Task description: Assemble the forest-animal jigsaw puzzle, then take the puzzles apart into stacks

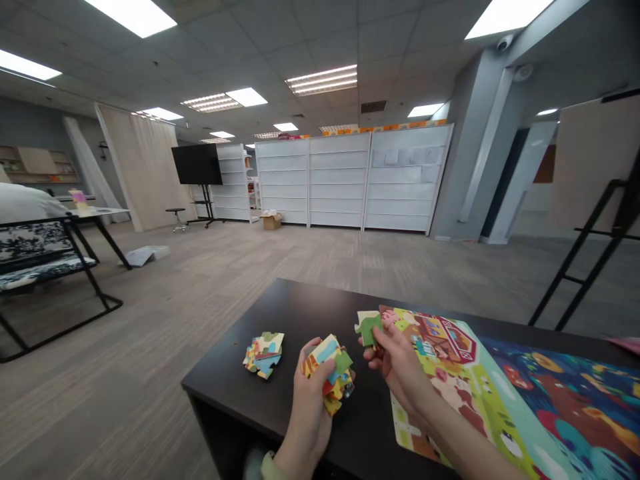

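"Well, what can't you make out from over there?"

"From my remote seat, I can't count the pieces in the puzzle stack (331, 373). The left hand (313, 407) wraps it, thumb across the front, with most of its fingers hidden behind. The right forearm (450, 420) covers part of the farm picture (483, 383), and the dark blue picture (565, 393) beside it runs off the right edge of my view. A pink thing (628, 345) is cut off there too; I can't tell what it is."

"And the hands, together or apart?"

"Apart. I see the left clasped on its stack, and the right hand (397, 360) pinching a green-and-cream piece (369, 329) between thumb and fingers."

"Where exactly is that piece?"

"At the right fingertips, to the right of the stack and near the farm picture's far left corner. I can't tell whether it touches the picture."

"Any others?"

"Yes, a small pile (263, 355) lies on the black table (310, 303), left of the left hand and apart from it. Its upper pieces partly hide the lower ones."
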A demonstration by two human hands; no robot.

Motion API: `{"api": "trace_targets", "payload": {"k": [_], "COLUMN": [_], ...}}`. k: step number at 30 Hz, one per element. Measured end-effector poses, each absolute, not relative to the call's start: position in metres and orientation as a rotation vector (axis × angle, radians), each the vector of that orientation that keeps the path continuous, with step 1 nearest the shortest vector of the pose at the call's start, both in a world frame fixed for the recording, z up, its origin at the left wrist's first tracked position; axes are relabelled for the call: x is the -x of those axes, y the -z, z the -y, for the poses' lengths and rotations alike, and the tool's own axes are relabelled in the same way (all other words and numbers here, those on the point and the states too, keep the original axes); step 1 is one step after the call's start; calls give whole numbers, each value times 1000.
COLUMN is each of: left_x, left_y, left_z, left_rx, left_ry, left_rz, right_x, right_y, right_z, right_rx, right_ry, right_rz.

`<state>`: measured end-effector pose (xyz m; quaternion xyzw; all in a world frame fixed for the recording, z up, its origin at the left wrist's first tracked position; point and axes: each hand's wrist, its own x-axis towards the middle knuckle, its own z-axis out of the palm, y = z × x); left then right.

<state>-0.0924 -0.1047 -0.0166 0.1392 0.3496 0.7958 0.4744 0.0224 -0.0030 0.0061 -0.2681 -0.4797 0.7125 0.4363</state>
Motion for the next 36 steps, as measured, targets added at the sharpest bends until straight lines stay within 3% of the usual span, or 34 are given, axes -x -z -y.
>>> {"api": "trace_targets", "payload": {"k": [6, 11, 15, 21, 23, 26, 29, 32, 36], "left_x": [88, 87, 89, 142, 174, 213, 227, 224, 214], "left_y": [19, 28, 26, -4, -6, 10, 33, 42, 32], "left_z": [105, 99, 103, 117, 121, 126, 128, 126, 124], "left_rx": [-338, -424, -635, -1192, -1268, -1120, -1178, -1356, -1471], "left_ry": [-2035, -2159, -2126, -2157, -2006, -1425, -959, -876, -1132], "left_rz": [-855, -1018, -1159, -1717, -2101, -2661, -2838, -2731, -2383], "right_x": [-13, -5, -8, -24, -28, -28, -24, -23, -25], "right_y": [10, 21, 15, 3, 2, 2, 2, 2, 2], "right_z": [11, 17, 22, 16, 11, 8, 11, 13, 15], "right_rx": [745, 561, 494, 692, 736, 689, 635, 619, 602], "right_ry": [-1464, -1809, -1782, -1196, -1001, -875, -855, -884, -939], "right_rz": [1737, 1806, 1854, 1970, 2030, 2229, 2356, 2363, 2319]}}
